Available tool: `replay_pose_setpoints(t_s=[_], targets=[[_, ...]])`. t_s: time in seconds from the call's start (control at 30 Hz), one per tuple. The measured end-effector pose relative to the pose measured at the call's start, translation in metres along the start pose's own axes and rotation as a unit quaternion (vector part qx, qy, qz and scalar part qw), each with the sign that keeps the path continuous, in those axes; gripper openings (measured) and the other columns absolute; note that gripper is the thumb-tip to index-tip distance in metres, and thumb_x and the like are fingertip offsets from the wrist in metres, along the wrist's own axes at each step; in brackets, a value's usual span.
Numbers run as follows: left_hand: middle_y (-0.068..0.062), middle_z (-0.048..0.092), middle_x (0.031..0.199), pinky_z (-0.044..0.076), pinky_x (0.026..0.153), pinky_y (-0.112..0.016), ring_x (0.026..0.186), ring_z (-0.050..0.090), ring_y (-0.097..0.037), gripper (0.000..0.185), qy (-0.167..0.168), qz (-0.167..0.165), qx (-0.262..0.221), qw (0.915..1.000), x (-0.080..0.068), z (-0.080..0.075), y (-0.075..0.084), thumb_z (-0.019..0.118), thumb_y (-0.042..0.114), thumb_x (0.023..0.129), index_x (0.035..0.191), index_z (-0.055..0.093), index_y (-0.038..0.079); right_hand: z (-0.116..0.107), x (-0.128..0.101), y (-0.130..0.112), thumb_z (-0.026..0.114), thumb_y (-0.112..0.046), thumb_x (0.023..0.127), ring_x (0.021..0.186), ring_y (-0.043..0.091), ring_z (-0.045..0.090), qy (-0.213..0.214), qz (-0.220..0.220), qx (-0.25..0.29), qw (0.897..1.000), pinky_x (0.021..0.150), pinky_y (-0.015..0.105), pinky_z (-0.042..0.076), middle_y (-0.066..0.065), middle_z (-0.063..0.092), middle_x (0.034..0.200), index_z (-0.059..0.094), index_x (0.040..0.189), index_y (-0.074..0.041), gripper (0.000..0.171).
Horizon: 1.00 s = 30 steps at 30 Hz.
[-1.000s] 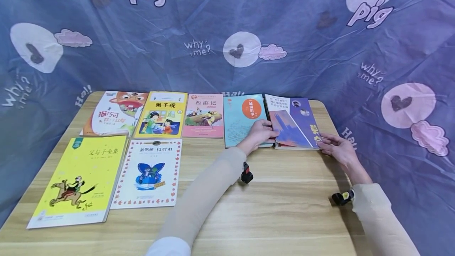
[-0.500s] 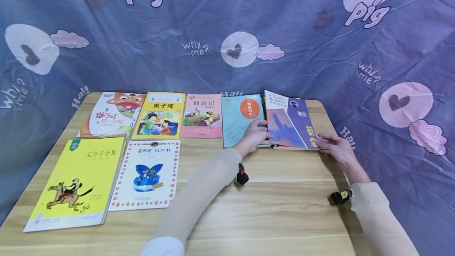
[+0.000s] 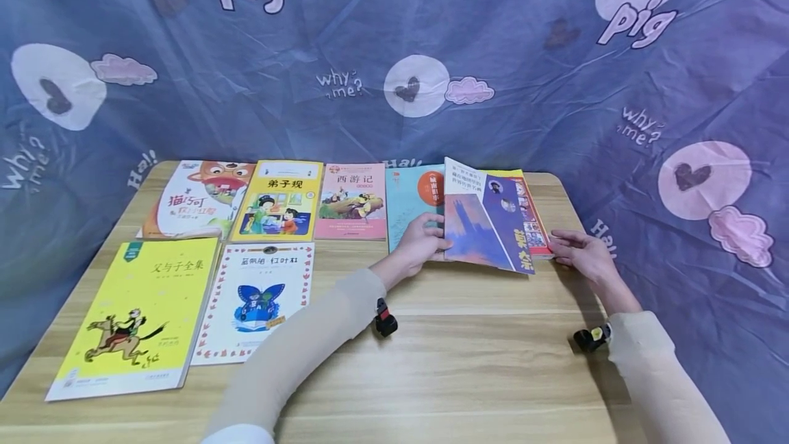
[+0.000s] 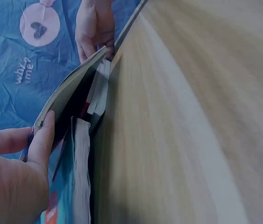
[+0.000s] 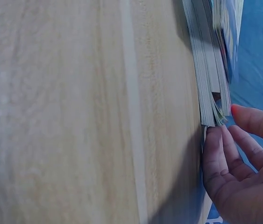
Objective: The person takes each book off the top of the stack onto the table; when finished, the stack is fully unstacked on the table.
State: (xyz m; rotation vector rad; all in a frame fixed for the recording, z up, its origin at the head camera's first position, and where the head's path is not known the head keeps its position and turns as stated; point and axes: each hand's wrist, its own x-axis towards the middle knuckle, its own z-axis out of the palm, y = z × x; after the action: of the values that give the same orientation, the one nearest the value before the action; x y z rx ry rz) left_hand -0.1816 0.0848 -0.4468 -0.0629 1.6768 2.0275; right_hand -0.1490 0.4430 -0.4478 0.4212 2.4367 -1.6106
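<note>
My left hand (image 3: 414,249) pinches the left edge of a purple and white paperback book (image 3: 479,228) with thumb and fingers. In the left wrist view this book (image 4: 66,88) is raised and tilted above the others. It overlaps a teal book (image 3: 409,201) and a red and yellow book (image 3: 535,214) lying on the table. My right hand (image 3: 585,260) is at the right edge of the red and yellow book. In the right wrist view its thumb and fingertips touch the end of a small book stack (image 5: 206,70), fingers extended.
On the wooden table (image 3: 468,362), a fox-covered book (image 3: 197,201), a yellow book (image 3: 277,201) and a pink book (image 3: 351,201) lie along the back. A large yellow book (image 3: 135,314) and a white butterfly book (image 3: 261,303) lie in front at left. A patterned blue cloth (image 3: 296,33) hangs behind.
The purple and white book has been lifted and moved left with my left hand, partly covering the teal book. The red and yellow book underneath now shows. The right hand has stayed nearly still.
</note>
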Motion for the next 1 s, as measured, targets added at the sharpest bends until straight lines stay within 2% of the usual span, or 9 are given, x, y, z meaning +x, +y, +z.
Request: replay_pose_setpoints(t_s=[0.3, 0.43, 0.63, 0.77, 1.0], targets=[[-0.022, 0.067, 0.134, 0.068, 0.067, -0.024, 0.089, 0.071, -0.017, 0.055, -0.018, 0.002, 0.007, 0.9998, -0.035, -0.029, 0.002, 0.069, -0.01, 0.093, 0.143, 0.053, 0.007, 0.001, 0.005, 0.001, 0.068, -0.013, 0.103, 0.08, -0.015, 0.065, 0.011, -0.008, -0.019, 1.0, 0.07, 0.01, 0.062, -0.034, 0.068, 0.083, 0.04, 0.152, 0.016, 0.064], [-0.02, 0.067, 0.131, 0.066, 0.065, -0.023, 0.087, 0.071, -0.017, 0.055, -0.02, 0.001, 0.016, 0.9997, -0.052, -0.044, 0.002, 0.068, -0.009, 0.095, 0.144, 0.051, 0.008, 0.003, 0.005, 0.001, 0.067, -0.011, 0.103, 0.079, -0.014, 0.065, 0.012, -0.006, -0.014, 1.0, 0.07, 0.01, 0.062, -0.033, 0.068, 0.083, 0.04, 0.153, 0.016, 0.063], [-0.021, 0.068, 0.128, 0.065, 0.063, -0.022, 0.082, 0.072, -0.014, 0.058, -0.017, -0.006, 0.016, 0.9997, -0.084, -0.068, 0.002, 0.067, -0.01, 0.094, 0.146, 0.049, 0.008, 0.004, 0.003, -0.001, 0.067, -0.01, 0.103, 0.079, -0.013, 0.065, 0.011, -0.005, -0.007, 1.0, 0.07, 0.011, 0.062, -0.033, 0.067, 0.083, 0.039, 0.153, 0.017, 0.063], [-0.023, 0.066, 0.133, 0.065, 0.065, -0.021, 0.083, 0.072, -0.013, 0.059, -0.023, -0.013, 0.014, 0.9996, -0.106, -0.084, -0.001, 0.066, -0.009, 0.095, 0.148, 0.046, 0.006, 0.004, 0.002, -0.002, 0.066, -0.01, 0.104, 0.079, -0.015, 0.065, 0.016, -0.007, -0.02, 1.0, 0.07, 0.01, 0.062, -0.035, 0.066, 0.082, 0.039, 0.153, 0.017, 0.062], [-0.022, 0.067, 0.135, 0.067, 0.069, -0.023, 0.088, 0.075, -0.015, 0.063, -0.019, -0.022, 0.017, 0.9994, -0.148, -0.114, -0.007, 0.067, -0.006, 0.094, 0.151, 0.043, 0.004, 0.006, 0.003, -0.003, 0.066, -0.01, 0.104, 0.078, -0.014, 0.065, 0.012, -0.006, -0.008, 1.0, 0.07, 0.011, 0.062, -0.034, 0.066, 0.083, 0.038, 0.154, 0.016, 0.063]])
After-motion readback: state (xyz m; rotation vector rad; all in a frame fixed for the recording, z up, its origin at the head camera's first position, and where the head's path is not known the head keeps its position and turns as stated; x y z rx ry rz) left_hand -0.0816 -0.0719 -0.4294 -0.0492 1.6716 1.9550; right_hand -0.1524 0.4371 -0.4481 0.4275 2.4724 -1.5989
